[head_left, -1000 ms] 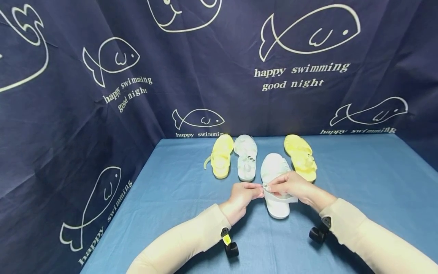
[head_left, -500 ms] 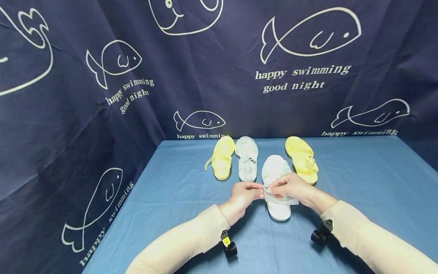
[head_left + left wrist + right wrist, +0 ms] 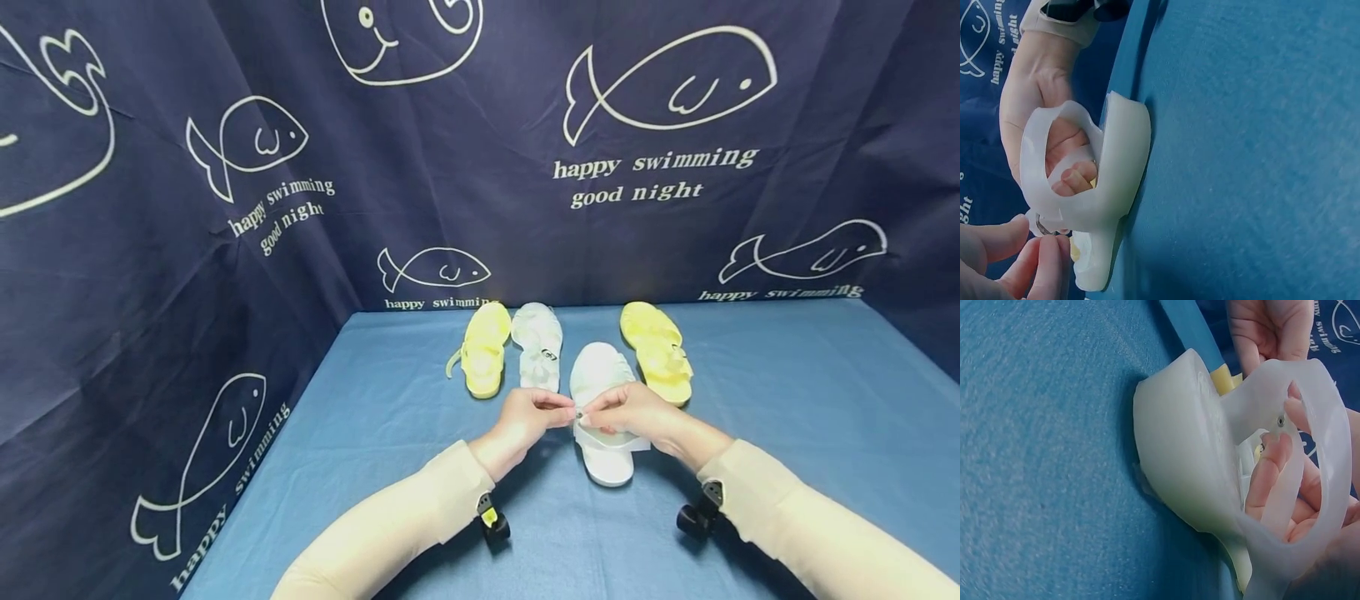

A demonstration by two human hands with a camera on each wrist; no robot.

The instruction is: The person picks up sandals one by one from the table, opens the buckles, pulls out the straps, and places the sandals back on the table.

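head view gives me the white sandal [image 3: 597, 368] well in from the far edge of the surface [image 3: 765, 375], long axis running toward it. it lies under the right hand [image 3: 630, 408], whose fingers pinch its strap [image 3: 1282, 500], and just right of the left hand [image 3: 522, 417], whose fingers pinch its left side.

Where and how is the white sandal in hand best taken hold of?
Probably by its thick heel, gripped across both sides and approached from the person's side: that end points toward the person and lies below the raised strap, where the left hand and right hand are both busy.
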